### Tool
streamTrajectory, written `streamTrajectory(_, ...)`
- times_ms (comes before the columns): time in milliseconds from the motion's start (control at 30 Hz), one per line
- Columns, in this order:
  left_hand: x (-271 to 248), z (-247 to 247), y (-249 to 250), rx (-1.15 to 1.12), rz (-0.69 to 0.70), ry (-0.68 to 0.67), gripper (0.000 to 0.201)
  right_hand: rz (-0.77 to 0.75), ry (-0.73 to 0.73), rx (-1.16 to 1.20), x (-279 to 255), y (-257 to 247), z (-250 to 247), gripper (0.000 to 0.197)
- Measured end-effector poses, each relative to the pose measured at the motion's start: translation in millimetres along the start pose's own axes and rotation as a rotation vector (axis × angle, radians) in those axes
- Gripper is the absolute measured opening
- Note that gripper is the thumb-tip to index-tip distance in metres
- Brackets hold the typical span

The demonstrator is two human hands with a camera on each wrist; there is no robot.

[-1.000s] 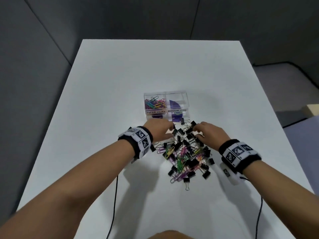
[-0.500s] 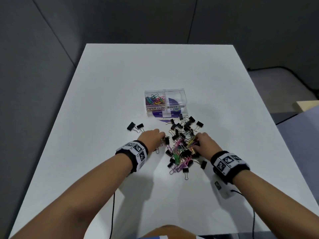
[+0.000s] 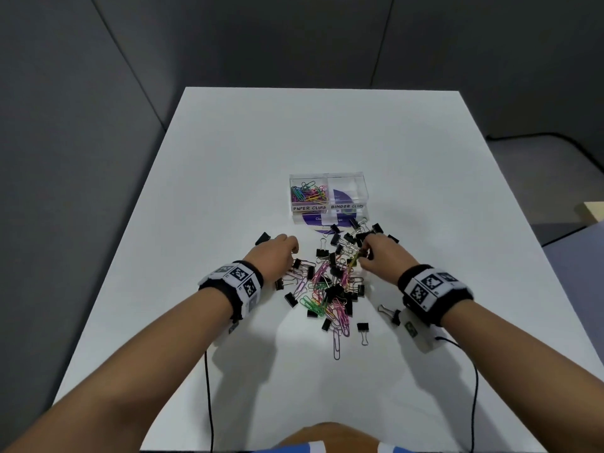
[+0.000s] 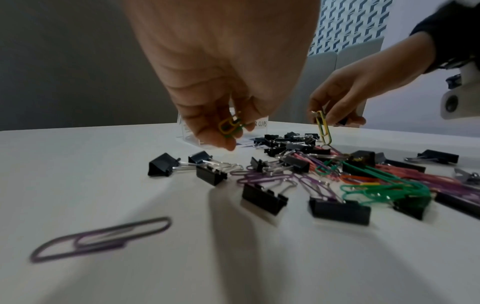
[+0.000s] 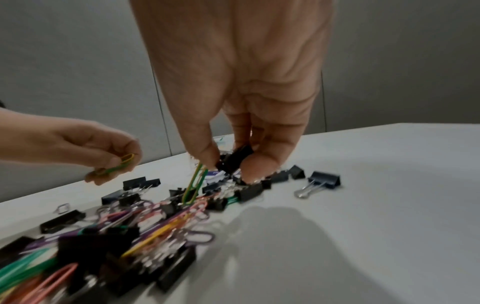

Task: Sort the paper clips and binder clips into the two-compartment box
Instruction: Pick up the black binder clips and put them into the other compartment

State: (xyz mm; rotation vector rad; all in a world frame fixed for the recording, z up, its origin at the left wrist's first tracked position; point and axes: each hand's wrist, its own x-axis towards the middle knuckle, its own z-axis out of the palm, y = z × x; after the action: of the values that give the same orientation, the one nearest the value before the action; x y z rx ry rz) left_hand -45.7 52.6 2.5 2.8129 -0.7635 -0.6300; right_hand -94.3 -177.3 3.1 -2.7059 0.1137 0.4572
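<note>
Desk [image 3: 228,191], white, fills the head view, with the clear two-compartment box [image 3: 328,199] near its middle: coloured paper clips lie in the left compartment labelled PAPER CLIPS, while what lies in the right one, labelled BINDER CLIPS, is hard to make out. Toward the near edge lies a mixed pile of clips [image 3: 330,289]. The left hand [image 3: 276,253] is at the pile's left side and the right hand [image 3: 379,256] at its right; from here their fingertips are hidden.

In the left wrist view the left hand [image 4: 221,82] pinches a yellow and green paper clip [image 4: 230,125] above the desk, half hiding the box behind it. The right hand [image 4: 345,96] dangles a second yellow-green paper clip [image 4: 323,127] over the pile. A purple paper clip [image 4: 101,239] lies blurred, alone nearer the camera.

In the right wrist view the right hand [image 5: 233,92] holds a black binder clip [image 5: 235,157] in curled fingers while pinching its paper clip [image 5: 194,183]. The foreground pile is blurred.
</note>
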Motion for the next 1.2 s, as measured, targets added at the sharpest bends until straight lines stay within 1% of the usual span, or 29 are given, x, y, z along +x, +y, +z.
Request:
streamTrajectory(67, 2, -5, 1, -0.040, -0.027, -0.011, 0.028, 0.043, -0.012, -0.054, 1, 10, -7, 0.020)
streamTrajectory(133, 4, -8, 4, -0.043, -0.029, -0.039, 0.027, 0.102, -0.055, -0.121, 1, 19, -9, 0.022)
streamTrajectory(200, 4, -7, 9, -0.018, 0.005, -0.067, 0.025, 0.133, -0.095, -0.187, -3, 25, -7, 0.029)
streamTrajectory(233, 4, -6, 12, 0.007, 0.034, -0.075, 0.024, 0.126, -0.088, -0.213, -5, 26, -5, 0.033)
streamTrajectory(300, 4, -3, 15, 0.085, 0.094, -0.083, 0.025, 0.032, 0.007, -0.243, -9, 23, 0, 0.037)
streamTrajectory(367, 7, -1, 17, 0.161, 0.136, -0.099, 0.025, -0.133, 0.068, -0.307, -10, 17, 3, 0.035)
streamTrajectory(433, 10, -1, 15, 0.217, 0.167, -0.119, 0.024, -0.269, 0.035, -0.403, -9, 16, 4, 0.035)
streamTrajectory(467, 11, -2, 14, 0.241, 0.180, -0.130, 0.024, -0.303, 0.009, -0.430, -9, 18, 3, 0.035)
streamTrajectory(600, 10, 2, 8, 0.289, 0.190, -0.152, 0.031, -0.396, -0.093, -0.543, -11, 30, -1, 0.034)
streamTrajectory(667, 9, 5, 7, 0.286, 0.180, -0.134, 0.032, -0.419, -0.121, -0.606, -13, 29, -2, 0.029)
streamTrajectory(700, 9, 6, 6, 0.290, 0.183, -0.120, 0.031, -0.431, -0.106, -0.627, -12, 30, -2, 0.027)
streamTrajectory(733, 9, 7, 6, 0.299, 0.191, -0.108, 0.031, -0.448, -0.082, -0.641, -9, 33, -2, 0.029)
streamTrajectory(800, 10, 8, 5, 0.318, 0.203, -0.096, 0.032, -0.451, -0.060, -0.593, -3, 38, 3, 0.033)
streamTrajectory(867, 11, 7, 4, 0.317, 0.197, -0.090, 0.032, -0.504, -0.048, -0.531, -1, 33, 3, 0.020)
streamTrajectory(900, 11, 7, 3, 0.302, 0.186, -0.084, 0.032, -0.498, -0.055, -0.474, -2, 29, 1, 0.010)
streamTrajectory(933, 11, 5, 2, 0.274, 0.172, -0.077, 0.032, -0.467, -0.039, -0.411, -1, 26, -1, 0.005)
streamTrajectory(1000, 12, 2, 0, 0.197, 0.139, -0.064, 0.032, -0.366, -0.049, -0.317, 2, 23, -6, 0.014)
streamTrajectory(1100, 13, -5, -3, 0.110, 0.101, -0.045, 0.031, -0.233, -0.056, -0.163, 4, 18, -14, 0.016)
streamTrajectory(1133, 14, -8, -5, 0.101, 0.090, -0.040, 0.030, -0.201, -0.049, -0.127, 5, 18, -15, 0.018)
streamTrajectory(1200, 15, -12, -9, 0.113, 0.067, -0.024, 0.029, -0.142, -0.051, -0.075, 6, 19, -18, 0.028)
